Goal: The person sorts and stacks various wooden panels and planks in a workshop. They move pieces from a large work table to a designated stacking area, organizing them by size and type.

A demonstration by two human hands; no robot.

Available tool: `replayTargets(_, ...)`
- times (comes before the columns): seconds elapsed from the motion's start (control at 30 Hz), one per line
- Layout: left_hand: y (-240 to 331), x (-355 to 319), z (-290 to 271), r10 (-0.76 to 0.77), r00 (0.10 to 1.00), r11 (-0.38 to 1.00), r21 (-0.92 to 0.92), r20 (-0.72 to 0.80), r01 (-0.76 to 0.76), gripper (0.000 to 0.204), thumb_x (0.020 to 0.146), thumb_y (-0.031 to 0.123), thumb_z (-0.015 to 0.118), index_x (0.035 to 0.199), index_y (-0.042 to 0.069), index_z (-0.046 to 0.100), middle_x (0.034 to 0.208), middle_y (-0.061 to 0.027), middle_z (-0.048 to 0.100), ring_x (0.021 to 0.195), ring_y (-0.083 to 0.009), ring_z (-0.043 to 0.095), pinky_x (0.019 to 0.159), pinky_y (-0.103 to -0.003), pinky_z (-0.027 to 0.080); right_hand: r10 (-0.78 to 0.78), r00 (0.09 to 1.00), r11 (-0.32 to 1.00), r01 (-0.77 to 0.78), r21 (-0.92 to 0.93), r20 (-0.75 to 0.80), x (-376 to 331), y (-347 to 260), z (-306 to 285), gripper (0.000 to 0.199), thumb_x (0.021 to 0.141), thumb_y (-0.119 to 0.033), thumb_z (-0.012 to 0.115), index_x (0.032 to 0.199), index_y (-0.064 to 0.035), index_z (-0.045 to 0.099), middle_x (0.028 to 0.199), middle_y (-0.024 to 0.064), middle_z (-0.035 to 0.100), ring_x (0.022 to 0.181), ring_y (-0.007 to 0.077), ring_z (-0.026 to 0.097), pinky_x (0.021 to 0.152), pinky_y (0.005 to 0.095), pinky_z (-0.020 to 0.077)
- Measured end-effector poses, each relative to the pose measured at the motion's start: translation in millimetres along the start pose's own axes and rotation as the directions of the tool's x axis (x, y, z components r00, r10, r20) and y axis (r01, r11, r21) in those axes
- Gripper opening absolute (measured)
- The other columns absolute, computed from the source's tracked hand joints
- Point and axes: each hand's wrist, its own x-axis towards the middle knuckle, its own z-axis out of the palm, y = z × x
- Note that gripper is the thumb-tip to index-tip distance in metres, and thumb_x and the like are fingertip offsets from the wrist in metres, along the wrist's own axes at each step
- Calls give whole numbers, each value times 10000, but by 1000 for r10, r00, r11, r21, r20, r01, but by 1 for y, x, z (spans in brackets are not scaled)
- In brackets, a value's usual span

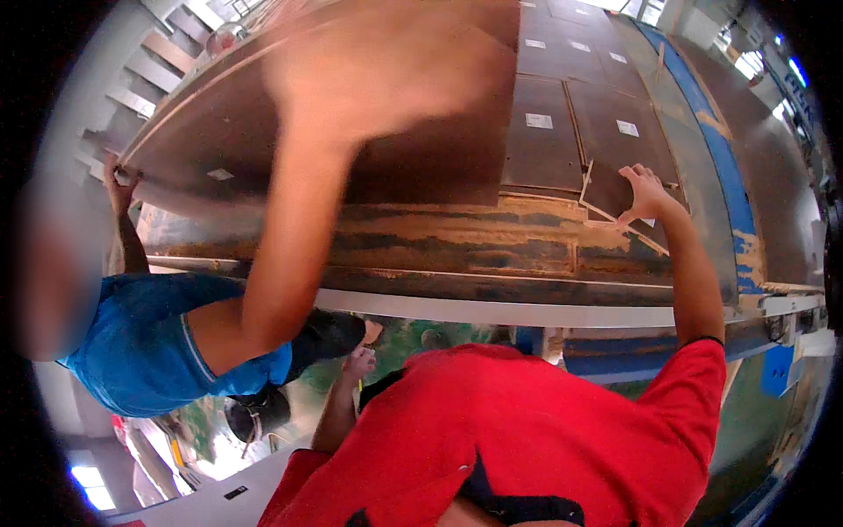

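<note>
My right hand (pixel 645 195) reaches over the bench and grips a small brown board (pixel 606 186), its thumb and fingers spread across the piece. Pale edges show on this board, which lies tilted at the near edge of larger brown panels (pixel 540 158) with small white labels. Down at my left side, my left hand (pixel 358 362) is closed, with a thin yellow thing by its fingers that is too small to name. A large dark brown panel (pixel 421 167) slants across the far left of the bench, partly hidden by a co-worker's blurred arm.
A co-worker in a blue shirt (pixel 149 342) stands close on my left, one hand (pixel 121 186) at the large panel's far-left edge. The bench's pale front rail (pixel 492 309) runs before me. A dark bucket (pixel 257 415) stands on the green floor, and a blue strip (pixel 702 105) runs along the right.
</note>
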Motion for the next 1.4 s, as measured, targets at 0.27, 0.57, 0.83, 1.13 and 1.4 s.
replayTargets(0.27,100,-33,52,79,973,984,139,215,-110,392,878,455,532,928,69,580,774,-26,564,708,-163,566,685,-320,439,-86,996,994,84,-74,-13,-39,-38,3,1027,468,-295,916,1347,-148,406,1334,185,416,1328,406,318,1074,511,321)
replayTargets(0.57,490,-191,168,706,563,587,91,429,-805,554,851,618,483,901,72,558,752,-33,537,730,-187,561,805,-355,405,-22,999,1000,22,0,-29,-26,-6,20,1261,400,-377,932,1458,-147,286,1466,168,338,1375,377,278,1122,464,278)
replayTargets(0.83,628,-293,174,943,198,216,-38,267,-976,641,836,699,466,910,66,529,750,-28,512,752,-203,550,949,-389,344,139,989,988,-142,-60,-50,-50,-29,1,1202,382,-289,943,1401,-134,325,1374,171,382,1319,393,324,1104,460,273)
replayTargets(1.13,295,-108,105,498,844,822,200,201,-533,444,875,494,495,959,60,535,789,-32,528,748,-177,553,808,-346,397,-65,933,997,47,-59,-353,-84,-56,1,904,457,-200,913,1219,-88,440,1254,148,402,1217,368,383,1013,461,361)
replayTargets(1.4,87,-42,64,197,969,952,208,146,-225,274,909,311,521,1002,55,540,823,-37,542,745,-154,556,684,-307,443,-75,973,997,71,-25,-218,-93,-32,4,608,598,-139,834,1091,-82,483,1068,141,586,1079,343,537,941,442,404)
